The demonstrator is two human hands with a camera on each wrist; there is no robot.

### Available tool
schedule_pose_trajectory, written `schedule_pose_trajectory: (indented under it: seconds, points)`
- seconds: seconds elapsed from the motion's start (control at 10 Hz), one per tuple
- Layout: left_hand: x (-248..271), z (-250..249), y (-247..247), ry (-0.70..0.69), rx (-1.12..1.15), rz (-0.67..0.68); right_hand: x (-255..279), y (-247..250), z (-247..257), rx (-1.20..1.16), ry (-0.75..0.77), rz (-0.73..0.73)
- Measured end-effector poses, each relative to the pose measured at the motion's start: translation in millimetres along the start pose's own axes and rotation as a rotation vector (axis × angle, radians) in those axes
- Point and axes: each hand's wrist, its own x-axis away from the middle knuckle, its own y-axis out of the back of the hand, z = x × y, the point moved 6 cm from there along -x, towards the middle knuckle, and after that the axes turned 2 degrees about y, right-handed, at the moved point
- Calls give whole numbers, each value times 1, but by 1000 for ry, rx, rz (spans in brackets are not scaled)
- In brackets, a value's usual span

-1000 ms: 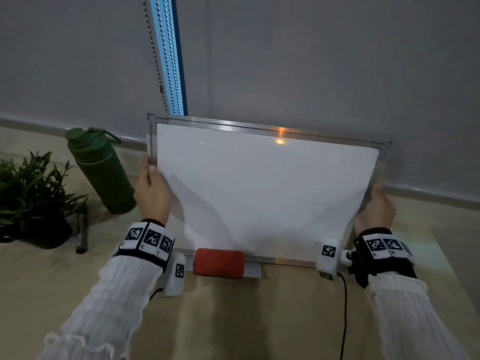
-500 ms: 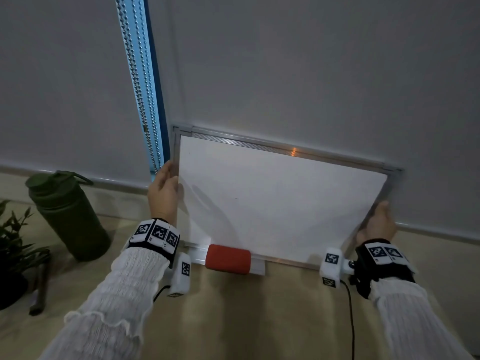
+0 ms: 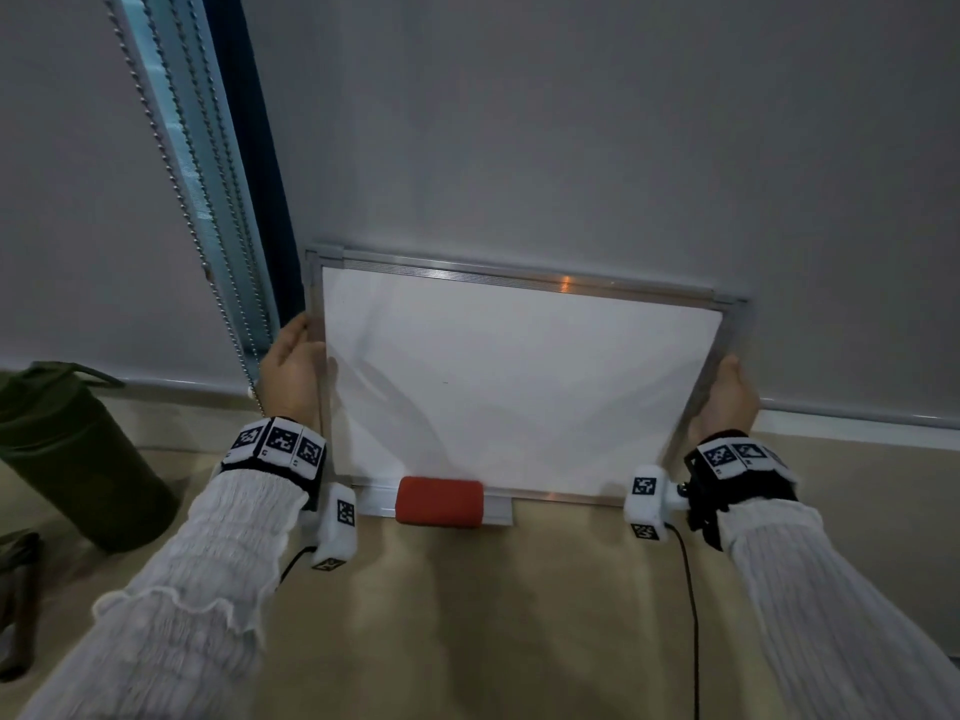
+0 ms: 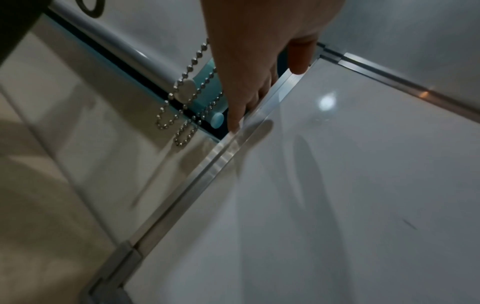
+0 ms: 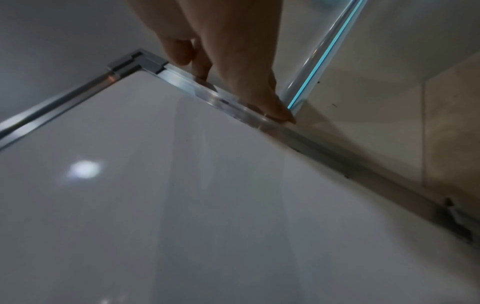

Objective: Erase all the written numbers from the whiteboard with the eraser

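Observation:
The whiteboard [image 3: 519,387] stands on its lower edge on the table, its top against the grey blind. Its white surface shows no numbers, only a tiny dark mark [image 3: 445,381]. The red eraser [image 3: 439,501] lies on the tray along the board's bottom edge, touched by neither hand. My left hand [image 3: 291,371] grips the left frame edge. In the left wrist view the left hand [image 4: 259,61] has its thumb on the front of the whiteboard [image 4: 363,185] and its fingers behind. My right hand [image 3: 727,397] grips the right frame edge; the right wrist view shows the right hand [image 5: 233,61] holding the whiteboard [image 5: 182,205].
A dark green bottle [image 3: 72,459] stands at the left on the beige table [image 3: 493,615]. Bead chains [image 3: 208,200] hang by the board's left edge. A black cable [image 3: 691,615] runs down from my right wrist. A dark object [image 3: 15,589] lies at the far left.
Both hands have pushed the board away until its top reaches the blind. My view has risen and turned right, so the bottle slid left and the plant left the frame.

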Motion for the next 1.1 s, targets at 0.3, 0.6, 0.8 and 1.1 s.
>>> schedule_pose_trajectory:
  seconds: [0.3,0.6,0.8,1.1]
  points:
    - [16,11,-10,-62,-68,46,5,22,-36,218,37,-91]
    - [38,53,-4,39,-317,101,38,37,-79,533,-151,-73]
    - [35,50,2,64,-392,130,35,39,-72,603,-139,-37]
    - [74,-9,-11,-93,-340,226,66,-6,0,402,110,171]
